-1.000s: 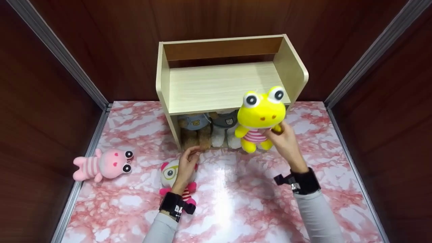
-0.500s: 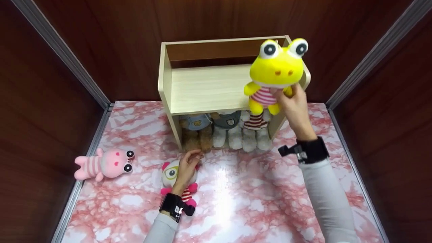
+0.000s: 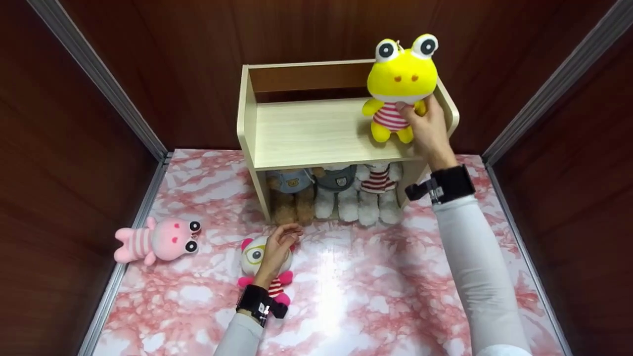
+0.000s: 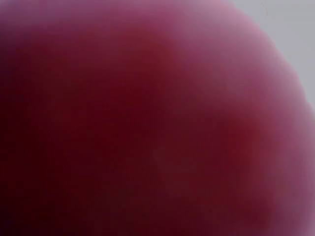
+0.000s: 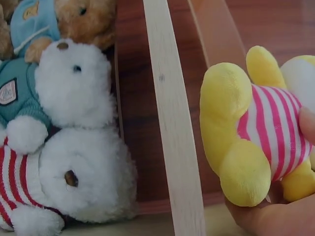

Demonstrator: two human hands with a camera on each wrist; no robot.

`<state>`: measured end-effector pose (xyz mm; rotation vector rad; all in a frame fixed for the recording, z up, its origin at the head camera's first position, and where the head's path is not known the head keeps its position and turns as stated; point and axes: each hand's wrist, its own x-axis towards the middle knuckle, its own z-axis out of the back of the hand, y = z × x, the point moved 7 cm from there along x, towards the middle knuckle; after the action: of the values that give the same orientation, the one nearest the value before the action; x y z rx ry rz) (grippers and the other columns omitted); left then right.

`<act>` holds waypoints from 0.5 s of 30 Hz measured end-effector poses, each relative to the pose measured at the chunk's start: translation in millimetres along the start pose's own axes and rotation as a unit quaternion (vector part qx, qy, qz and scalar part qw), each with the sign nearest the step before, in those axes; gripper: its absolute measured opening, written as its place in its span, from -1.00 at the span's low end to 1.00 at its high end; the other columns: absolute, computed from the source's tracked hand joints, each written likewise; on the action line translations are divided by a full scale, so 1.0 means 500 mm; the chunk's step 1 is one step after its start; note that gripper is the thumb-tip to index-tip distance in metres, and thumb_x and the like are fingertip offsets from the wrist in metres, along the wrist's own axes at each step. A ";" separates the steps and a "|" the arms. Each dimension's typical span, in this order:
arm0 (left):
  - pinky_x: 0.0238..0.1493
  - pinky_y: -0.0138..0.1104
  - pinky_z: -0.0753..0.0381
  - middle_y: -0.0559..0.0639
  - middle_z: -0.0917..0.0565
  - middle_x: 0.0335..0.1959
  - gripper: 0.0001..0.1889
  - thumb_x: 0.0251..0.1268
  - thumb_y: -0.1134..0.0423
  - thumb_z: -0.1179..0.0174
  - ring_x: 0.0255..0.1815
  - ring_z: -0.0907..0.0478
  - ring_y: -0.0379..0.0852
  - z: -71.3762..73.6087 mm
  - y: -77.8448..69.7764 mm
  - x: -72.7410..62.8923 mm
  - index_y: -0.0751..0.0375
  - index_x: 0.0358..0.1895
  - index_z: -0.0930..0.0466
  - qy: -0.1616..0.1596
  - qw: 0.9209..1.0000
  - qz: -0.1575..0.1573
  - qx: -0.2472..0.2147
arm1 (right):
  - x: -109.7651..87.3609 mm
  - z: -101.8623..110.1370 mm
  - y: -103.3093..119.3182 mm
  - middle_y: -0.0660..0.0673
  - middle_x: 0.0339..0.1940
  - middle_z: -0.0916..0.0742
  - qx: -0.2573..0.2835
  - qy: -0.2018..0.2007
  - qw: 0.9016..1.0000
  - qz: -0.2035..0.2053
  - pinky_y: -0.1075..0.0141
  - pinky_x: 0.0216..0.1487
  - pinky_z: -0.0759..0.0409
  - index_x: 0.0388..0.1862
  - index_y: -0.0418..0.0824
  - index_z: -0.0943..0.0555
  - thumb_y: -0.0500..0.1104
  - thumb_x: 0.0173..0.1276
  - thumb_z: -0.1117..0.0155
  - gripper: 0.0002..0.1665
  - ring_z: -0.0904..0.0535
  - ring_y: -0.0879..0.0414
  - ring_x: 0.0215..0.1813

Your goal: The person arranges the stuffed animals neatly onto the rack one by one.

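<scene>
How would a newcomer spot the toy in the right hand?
Start at the pale wooden shelf. By the right end of its upper board in the head view, the right hand grips a frog with bulging eyes and a striped body. Its yellow head sets it apart: the bears below are brown or white, and its lookalike at far left is pink.

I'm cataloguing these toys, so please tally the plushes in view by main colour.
Yellow plush: 1
Pink plush: 1
White-and-pink plush: 1
Brown plush: 1
White plushes: 2
Total: 6
</scene>
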<state>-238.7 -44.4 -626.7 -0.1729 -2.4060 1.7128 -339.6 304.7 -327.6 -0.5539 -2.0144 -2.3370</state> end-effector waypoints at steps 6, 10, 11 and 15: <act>0.17 -0.16 -0.65 0.61 -0.53 0.15 -0.63 0.51 0.51 -0.09 0.08 -0.66 -0.08 0.005 0.002 0.000 0.75 0.23 -0.37 -0.003 1.000 -0.006 -0.004 | 0.030 -0.006 -0.016 -0.14 0.27 -0.61 -0.004 0.004 1.000 -0.023 0.39 0.38 -0.36 0.45 -0.15 -0.44 -0.15 0.48 -0.35 -0.40 -0.46 0.06 0.31; 0.19 -0.13 -0.63 0.60 -0.54 0.14 -0.61 0.51 0.52 -0.09 0.10 -0.65 -0.04 0.003 0.003 0.001 0.77 0.24 -0.35 0.002 1.000 -0.006 -0.005 | 0.040 -0.007 -0.027 -0.15 0.25 -0.61 0.002 -0.007 0.999 -0.037 0.37 0.35 -0.40 0.46 -0.17 -0.43 -0.17 0.50 -0.33 -0.41 -0.47 0.05 0.28; 0.20 -0.12 -0.63 0.60 -0.54 0.14 -0.61 0.51 0.52 -0.09 0.10 -0.66 -0.04 0.002 0.002 0.001 0.77 0.24 -0.35 0.002 1.000 -0.006 -0.006 | 0.042 -0.007 -0.031 -0.15 0.25 -0.61 0.006 -0.011 0.999 -0.040 0.37 0.35 -0.40 0.47 -0.17 -0.42 -0.18 0.50 -0.32 -0.40 -0.48 0.05 0.28; 0.20 -0.09 -0.63 0.63 -0.53 0.15 -0.62 0.51 0.51 -0.09 0.08 -0.66 -0.05 0.002 0.001 0.000 0.76 0.25 -0.36 0.002 1.000 -0.006 -0.010 | 0.050 -0.009 -0.039 -0.16 0.25 -0.62 0.024 -0.023 0.998 -0.052 0.34 0.33 -0.45 0.50 -0.12 -0.41 -0.17 0.50 -0.34 -0.36 -0.51 0.03 0.25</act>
<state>-238.9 -44.9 -627.6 -0.1653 -2.4165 1.6818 -368.6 309.2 -340.3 -0.5193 -2.1640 -2.3452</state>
